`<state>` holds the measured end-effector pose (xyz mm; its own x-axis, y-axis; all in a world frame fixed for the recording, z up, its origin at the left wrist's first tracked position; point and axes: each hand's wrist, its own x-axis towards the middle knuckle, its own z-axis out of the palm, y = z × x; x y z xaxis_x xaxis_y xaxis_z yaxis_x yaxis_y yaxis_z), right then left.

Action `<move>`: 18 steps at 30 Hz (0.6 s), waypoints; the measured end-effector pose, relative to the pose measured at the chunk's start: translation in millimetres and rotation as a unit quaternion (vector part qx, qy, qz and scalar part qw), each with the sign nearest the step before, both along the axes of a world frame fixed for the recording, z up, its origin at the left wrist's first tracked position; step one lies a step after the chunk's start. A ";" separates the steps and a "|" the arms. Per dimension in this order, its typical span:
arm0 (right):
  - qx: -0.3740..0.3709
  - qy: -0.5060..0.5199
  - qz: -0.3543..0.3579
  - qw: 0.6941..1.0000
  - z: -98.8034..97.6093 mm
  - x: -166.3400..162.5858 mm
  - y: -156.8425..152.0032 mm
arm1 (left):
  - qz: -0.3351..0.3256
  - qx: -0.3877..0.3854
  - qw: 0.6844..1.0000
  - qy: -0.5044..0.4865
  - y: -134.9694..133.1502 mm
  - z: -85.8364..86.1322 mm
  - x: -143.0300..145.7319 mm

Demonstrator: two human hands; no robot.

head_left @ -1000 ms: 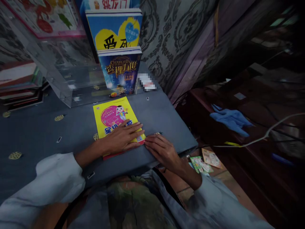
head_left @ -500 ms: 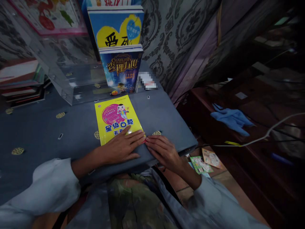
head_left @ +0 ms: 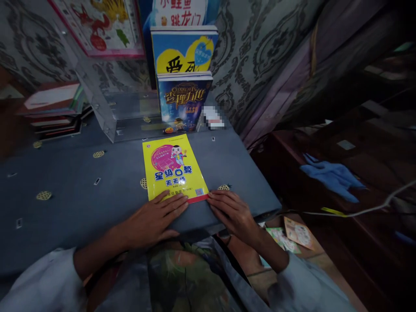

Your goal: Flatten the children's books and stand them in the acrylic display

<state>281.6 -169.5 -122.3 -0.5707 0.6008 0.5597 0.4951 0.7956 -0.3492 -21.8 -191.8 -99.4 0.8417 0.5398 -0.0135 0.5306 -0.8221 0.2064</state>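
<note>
A thin yellow children's workbook (head_left: 173,169) lies flat on a table with a blue-grey cloth (head_left: 81,199). My left hand (head_left: 152,219) rests flat on the cloth with fingers stretched out, its fingertips touching the book's near edge. Flat and open too, my right hand (head_left: 234,212) lies beside the book's near right corner, fingertips at the red bottom strip. Neither hand holds anything.
Two blue books (head_left: 183,102) stand upright in a clear acrylic stand (head_left: 107,117) behind the workbook. A stack of books (head_left: 55,110) lies at the far left. Right of the table is a dark wooden shelf with a blue cloth (head_left: 331,175); cards (head_left: 292,234) lie on the floor.
Both hands have slid back toward me off the workbook; the left hand, which covered the lower cover, now only touches its near edge. The book sits straighter.
</note>
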 end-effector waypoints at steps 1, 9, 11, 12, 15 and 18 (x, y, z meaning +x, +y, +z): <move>0.000 -0.001 0.000 1.000 0.3 -0.2 0.2 | 0.004 -0.002 1.000 0.001 -2.1 -0.1 -4.2; -0.009 -0.018 -0.001 1.000 -2.5 1.9 1.0 | 0.051 -0.059 0.997 0.012 -5.9 7.5 -25.6; -0.014 -0.025 0.000 1.000 -1.6 2.4 1.1 | 0.069 -0.066 0.995 0.014 -1.3 7.9 -30.5; -0.014 -0.024 0.002 1.000 -0.5 2.4 1.3 | 0.080 -0.066 0.995 0.013 2.0 7.5 -33.3; -0.016 -0.016 0.013 1.000 4.8 1.8 2.9 | 0.112 -0.057 0.992 0.004 16.9 4.5 -42.5; -0.026 -0.021 0.022 0.999 12.0 0.7 6.5 | 0.142 -0.053 0.988 -0.010 41.5 0.8 -51.3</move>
